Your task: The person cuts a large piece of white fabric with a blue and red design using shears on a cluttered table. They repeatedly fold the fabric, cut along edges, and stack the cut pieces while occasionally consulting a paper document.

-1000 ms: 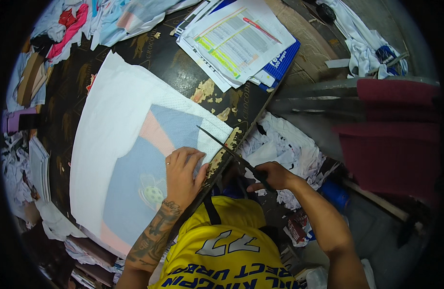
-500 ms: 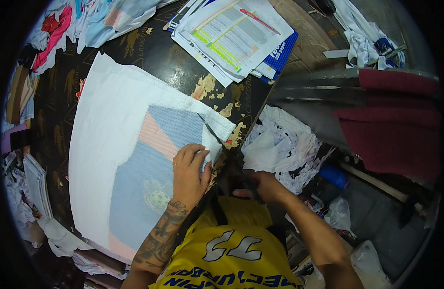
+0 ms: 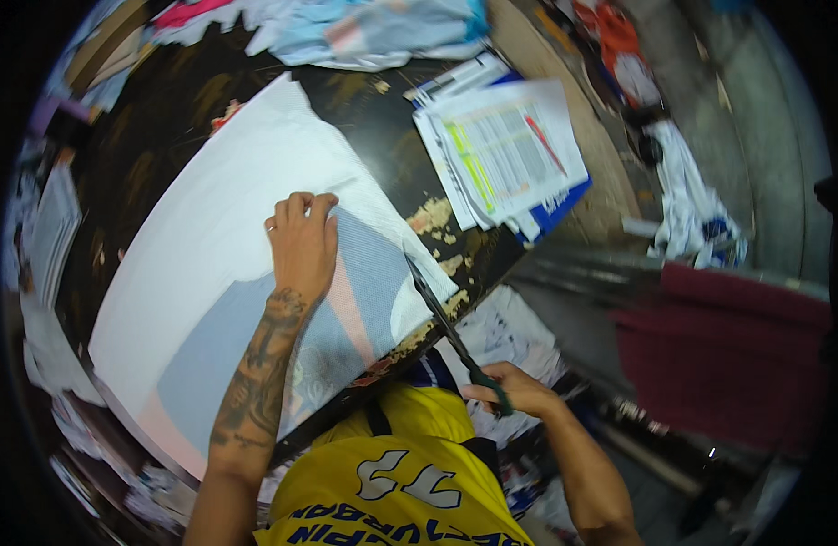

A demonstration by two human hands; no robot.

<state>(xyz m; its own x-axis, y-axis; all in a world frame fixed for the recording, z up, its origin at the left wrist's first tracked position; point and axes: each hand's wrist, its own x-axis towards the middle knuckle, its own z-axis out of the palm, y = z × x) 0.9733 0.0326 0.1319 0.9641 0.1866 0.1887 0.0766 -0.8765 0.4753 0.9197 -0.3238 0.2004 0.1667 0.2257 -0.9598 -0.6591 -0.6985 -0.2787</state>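
A large piece of white mesh fabric with blue and pink printed panels lies over the dark table. My left hand rests on it near the top corner of the blue panel, palm down and fingers laid on the cloth. In my right hand, past the table's near edge, is a pair of long dark scissors with a green-wrapped handle. Their blades reach up to the fabric's right part, beside the blue print; the tips are at the cloth, and whether they are cutting I cannot tell.
Papers with a red pen lie on a blue pad at the table's far right. Piled clothes cover the far edge. White scraps heap below the table, and a maroon cloth hangs at right.
My left hand has moved up and left across the fabric. The scissors and my right hand are now farther out from my body. The view has turned, shifting everything.
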